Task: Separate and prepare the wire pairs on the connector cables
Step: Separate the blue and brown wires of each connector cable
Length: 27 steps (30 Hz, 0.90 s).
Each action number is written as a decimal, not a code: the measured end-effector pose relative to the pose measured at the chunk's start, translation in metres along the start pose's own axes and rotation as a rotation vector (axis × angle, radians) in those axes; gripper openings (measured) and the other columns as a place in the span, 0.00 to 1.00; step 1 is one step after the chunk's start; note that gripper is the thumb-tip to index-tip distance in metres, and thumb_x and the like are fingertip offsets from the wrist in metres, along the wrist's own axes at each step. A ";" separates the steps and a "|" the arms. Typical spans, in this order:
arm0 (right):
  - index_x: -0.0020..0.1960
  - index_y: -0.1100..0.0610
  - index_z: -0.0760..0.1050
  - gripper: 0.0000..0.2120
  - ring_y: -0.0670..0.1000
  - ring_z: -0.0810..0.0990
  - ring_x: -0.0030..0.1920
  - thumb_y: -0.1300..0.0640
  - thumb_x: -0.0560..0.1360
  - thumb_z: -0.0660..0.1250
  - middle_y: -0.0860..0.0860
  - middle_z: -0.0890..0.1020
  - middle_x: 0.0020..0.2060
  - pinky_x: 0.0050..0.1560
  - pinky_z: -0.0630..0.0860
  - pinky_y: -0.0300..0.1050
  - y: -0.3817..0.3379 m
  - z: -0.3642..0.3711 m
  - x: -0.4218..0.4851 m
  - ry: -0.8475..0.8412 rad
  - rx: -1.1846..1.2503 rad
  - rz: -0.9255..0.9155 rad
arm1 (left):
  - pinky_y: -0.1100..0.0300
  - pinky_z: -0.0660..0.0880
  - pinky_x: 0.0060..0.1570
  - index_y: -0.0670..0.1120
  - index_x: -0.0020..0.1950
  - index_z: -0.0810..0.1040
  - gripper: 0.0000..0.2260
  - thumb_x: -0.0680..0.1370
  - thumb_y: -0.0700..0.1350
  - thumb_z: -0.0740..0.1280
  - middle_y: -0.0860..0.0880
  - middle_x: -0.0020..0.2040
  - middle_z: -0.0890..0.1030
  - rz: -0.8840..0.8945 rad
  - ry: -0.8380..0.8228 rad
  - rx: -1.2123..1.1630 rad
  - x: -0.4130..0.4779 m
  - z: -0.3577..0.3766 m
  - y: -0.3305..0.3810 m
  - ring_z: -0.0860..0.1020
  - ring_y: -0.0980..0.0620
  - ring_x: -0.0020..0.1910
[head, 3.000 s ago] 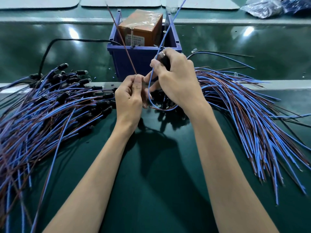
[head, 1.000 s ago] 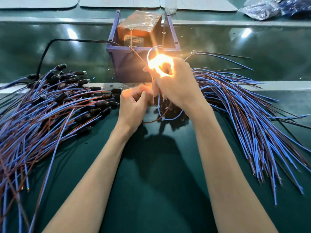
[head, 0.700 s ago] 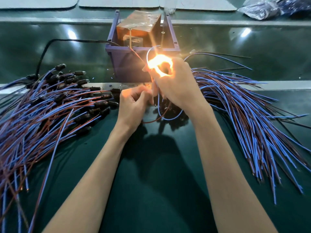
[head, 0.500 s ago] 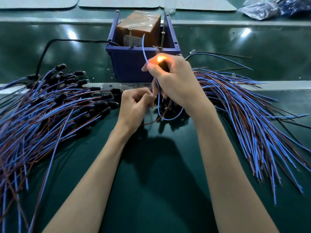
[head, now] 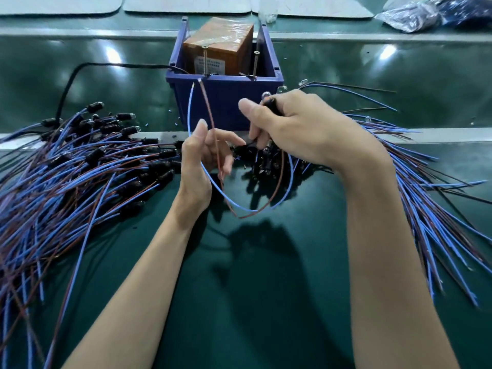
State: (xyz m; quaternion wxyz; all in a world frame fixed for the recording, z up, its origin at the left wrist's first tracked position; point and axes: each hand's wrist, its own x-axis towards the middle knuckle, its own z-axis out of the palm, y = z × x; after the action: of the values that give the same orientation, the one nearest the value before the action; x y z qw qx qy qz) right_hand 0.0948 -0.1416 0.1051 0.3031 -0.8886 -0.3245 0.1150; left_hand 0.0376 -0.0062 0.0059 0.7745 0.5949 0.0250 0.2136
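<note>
Working one cable, mid-batch I reckon: right hand [head: 300, 129] grips black barrel connector [head: 269, 103]; left hand [head: 199, 161] loose, fingers spread, thin blue wire [head: 188, 113] and brown wire [head: 206, 102] parted across it, above green desk [head: 253, 288]. Tangled cable heaps [head: 80, 177] remain.

Worktop [head: 253, 302], dark green, matte; glossy green band [head: 399, 83] across upper frame, light reflections [head: 114, 53]; pale mats [head: 186, 4] along top edge.

The right hand [head: 306, 129] holds a black connector [head: 270, 106]; its blue wire [head: 188, 113] and brown wire [head: 207, 107] loop downward, then rise past the left hand's [head: 197, 166] relaxed fingers.
</note>
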 end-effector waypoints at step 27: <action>0.62 0.62 0.74 0.17 0.40 0.65 0.54 0.65 0.77 0.54 0.59 0.70 0.62 0.55 0.54 0.19 0.034 -0.040 -0.010 1.150 -0.122 0.124 | 0.66 0.58 0.21 0.48 0.20 0.72 0.16 0.66 0.52 0.61 0.53 0.19 0.69 0.082 0.040 0.127 0.000 0.000 -0.006 0.63 0.54 0.18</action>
State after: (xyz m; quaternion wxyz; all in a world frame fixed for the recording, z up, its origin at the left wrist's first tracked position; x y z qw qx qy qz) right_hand 0.1207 -0.1872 0.1155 0.3716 -0.8414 -0.0611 -0.3875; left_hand 0.0391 -0.0076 0.0001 0.7251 0.6389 0.0295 0.2553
